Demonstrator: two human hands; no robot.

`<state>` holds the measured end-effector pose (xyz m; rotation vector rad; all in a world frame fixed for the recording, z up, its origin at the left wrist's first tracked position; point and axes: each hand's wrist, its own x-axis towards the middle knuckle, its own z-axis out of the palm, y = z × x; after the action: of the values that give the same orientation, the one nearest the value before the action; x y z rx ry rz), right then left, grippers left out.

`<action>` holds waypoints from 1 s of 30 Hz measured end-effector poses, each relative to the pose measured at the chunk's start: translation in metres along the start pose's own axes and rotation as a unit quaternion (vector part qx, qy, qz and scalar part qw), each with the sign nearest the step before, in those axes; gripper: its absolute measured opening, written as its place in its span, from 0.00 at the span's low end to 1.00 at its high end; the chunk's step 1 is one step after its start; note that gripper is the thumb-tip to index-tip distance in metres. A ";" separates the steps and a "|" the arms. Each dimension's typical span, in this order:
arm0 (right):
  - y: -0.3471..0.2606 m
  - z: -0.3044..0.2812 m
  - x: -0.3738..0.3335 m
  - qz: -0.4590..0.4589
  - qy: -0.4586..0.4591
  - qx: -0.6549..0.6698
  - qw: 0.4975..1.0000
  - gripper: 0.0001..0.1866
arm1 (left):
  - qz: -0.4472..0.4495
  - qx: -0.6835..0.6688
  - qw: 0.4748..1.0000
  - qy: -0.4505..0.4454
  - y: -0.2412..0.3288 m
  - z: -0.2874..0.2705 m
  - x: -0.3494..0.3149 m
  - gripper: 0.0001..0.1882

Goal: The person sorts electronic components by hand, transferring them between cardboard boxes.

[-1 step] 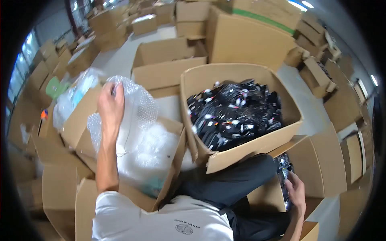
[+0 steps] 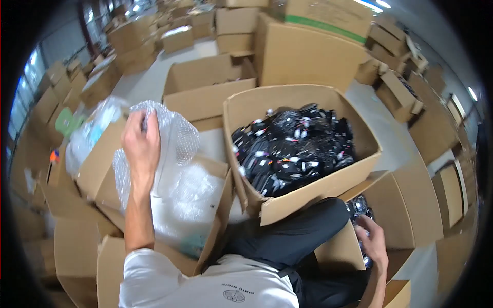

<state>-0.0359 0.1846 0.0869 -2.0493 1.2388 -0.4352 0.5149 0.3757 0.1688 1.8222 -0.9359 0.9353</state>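
My left hand (image 2: pixel 140 141) is raised with its fingers closed on a sheet of clear bubble wrap (image 2: pixel 184 138). The wrap hangs over an open cardboard box (image 2: pixel 217 226), which has more clear and white plastic wrapping (image 2: pixel 191 190) in it. At the lower right my right hand (image 2: pixel 372 240) reaches into another open box (image 2: pixel 400 210), over shiny black plastic-wrapped packages (image 2: pixel 359 205). Its fingers are curved and apart, with nothing visible between them; I cannot tell whether they touch the packages.
Ahead stands a large open box (image 2: pixel 313 190) full of black items in clear plastic bags (image 2: pixel 292 143). Behind it are an open box (image 2: pixel 205 102) and a tall closed carton (image 2: pixel 308 56). Clear plastic bags (image 2: pixel 97 131) lie at left. My bent leg (image 2: pixel 303 231) lies between the near boxes.
My view has shifted slightly, so the boxes sit a little further left. My right hand has moved a little up and left over the black packages; my left hand still grips the bubble wrap.
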 end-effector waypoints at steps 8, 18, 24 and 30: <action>-0.102 0.031 0.022 -0.033 -0.262 0.578 0.772 0.43 | 0.355 -0.310 0.855 -0.217 0.224 0.012 -0.109 0.21; 0.005 -0.013 0.016 -0.009 0.167 0.124 0.978 0.09 | 0.276 -0.416 0.648 -0.575 0.316 -0.007 -0.232 0.28; 0.038 -0.073 -0.016 0.001 0.348 0.224 0.910 0.11 | 0.329 -0.276 0.827 -0.363 0.325 0.065 -0.168 0.41; 0.110 -0.165 -0.058 0.025 0.572 0.407 0.711 0.10 | 0.173 -0.261 0.781 -0.541 0.247 0.102 -0.264 0.38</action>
<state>-0.2321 0.1380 0.1290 -0.8294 1.2998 -2.0108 0.2076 0.2565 -0.0105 1.6158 -2.0330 -0.3414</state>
